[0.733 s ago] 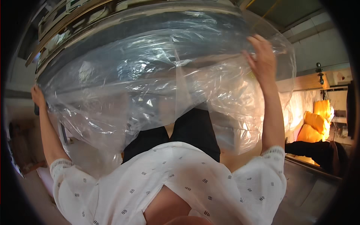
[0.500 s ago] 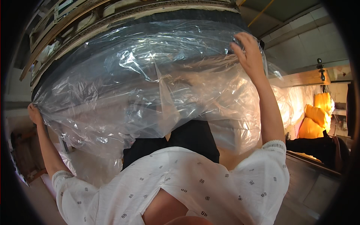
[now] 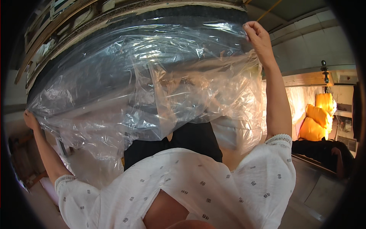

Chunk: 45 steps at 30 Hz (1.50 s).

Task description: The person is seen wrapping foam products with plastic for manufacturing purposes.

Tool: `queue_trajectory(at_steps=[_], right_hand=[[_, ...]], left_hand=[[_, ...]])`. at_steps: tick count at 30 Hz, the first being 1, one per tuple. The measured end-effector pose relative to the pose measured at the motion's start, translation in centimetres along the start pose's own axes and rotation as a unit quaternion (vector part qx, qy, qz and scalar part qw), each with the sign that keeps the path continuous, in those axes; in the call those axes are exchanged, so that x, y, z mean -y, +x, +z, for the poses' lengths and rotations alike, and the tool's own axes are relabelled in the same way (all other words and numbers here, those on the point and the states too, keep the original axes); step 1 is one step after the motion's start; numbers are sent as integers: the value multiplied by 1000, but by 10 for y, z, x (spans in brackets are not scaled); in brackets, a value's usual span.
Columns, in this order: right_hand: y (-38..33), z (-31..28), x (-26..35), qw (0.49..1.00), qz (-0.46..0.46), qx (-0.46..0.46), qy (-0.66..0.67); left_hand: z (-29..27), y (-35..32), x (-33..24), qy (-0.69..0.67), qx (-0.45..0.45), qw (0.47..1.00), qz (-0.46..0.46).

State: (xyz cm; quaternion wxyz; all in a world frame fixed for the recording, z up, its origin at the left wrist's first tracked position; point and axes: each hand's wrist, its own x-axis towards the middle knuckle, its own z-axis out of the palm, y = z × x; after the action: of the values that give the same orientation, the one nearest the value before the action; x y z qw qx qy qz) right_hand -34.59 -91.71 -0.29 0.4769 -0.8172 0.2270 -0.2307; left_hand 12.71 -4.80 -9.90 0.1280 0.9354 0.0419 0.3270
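A wide sheet of clear plastic film (image 3: 106, 91) is spread in front of me, wrinkled and shiny, and hangs down over the near side to my lap. Over at the far left, my left hand (image 3: 31, 119) is closed on the gathered edge of the film. My right hand (image 3: 259, 35) is raised at the far right corner, its thumb and fingers pinched together on the film's edge. Between my hands the film is drawn out in long folds. Beneath it lies a dark surface (image 3: 228, 16), which shows past the film's far edge.
Long wooden rails (image 3: 57, 26) run along the back left. Bright yellow bundles (image 3: 318, 118) are piled at the right, beside more lit plastic. A wooden bar (image 3: 301, 79) with a dark metal fitting (image 3: 325, 72) stands behind my right arm. Someone's dark-clothed arm (image 3: 316, 152) shows there.
My right hand has moved farther out and closed from spread fingers into a pinch at the film's corner. The left hand has shifted slightly outward, still gripping. The film's folds have moved.
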Motion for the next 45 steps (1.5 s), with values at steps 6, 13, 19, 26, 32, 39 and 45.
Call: queue_trajectory(at_steps=[6, 13, 19, 26, 32, 39, 45], right_hand=[[-17, 9, -12, 979, -66, 13, -191], [-2, 28, -28, 956, -175, -32, -232], [-3, 25, -29, 963, -164, -13, -215], [59, -7, 14, 984, -137, -86, 78], [115, -28, -13, 912, -214, -231, -262], [129, 21, -87, 979, -133, -154, -12], [155, 25, -89, 968, -134, -176, -122]], left_hand=[[-21, 8, 37, -143, -52, 984, -89], [-159, -6, 121, -453, 76, 866, -198], [-219, -102, 108, -425, 119, 871, -217], [-195, -67, 24, -567, 89, 750, -328], [-90, -17, -78, -154, -115, 981, 0], [6, 20, -46, -321, -3, 945, -59], [39, 48, -73, -241, 40, 965, -89]])
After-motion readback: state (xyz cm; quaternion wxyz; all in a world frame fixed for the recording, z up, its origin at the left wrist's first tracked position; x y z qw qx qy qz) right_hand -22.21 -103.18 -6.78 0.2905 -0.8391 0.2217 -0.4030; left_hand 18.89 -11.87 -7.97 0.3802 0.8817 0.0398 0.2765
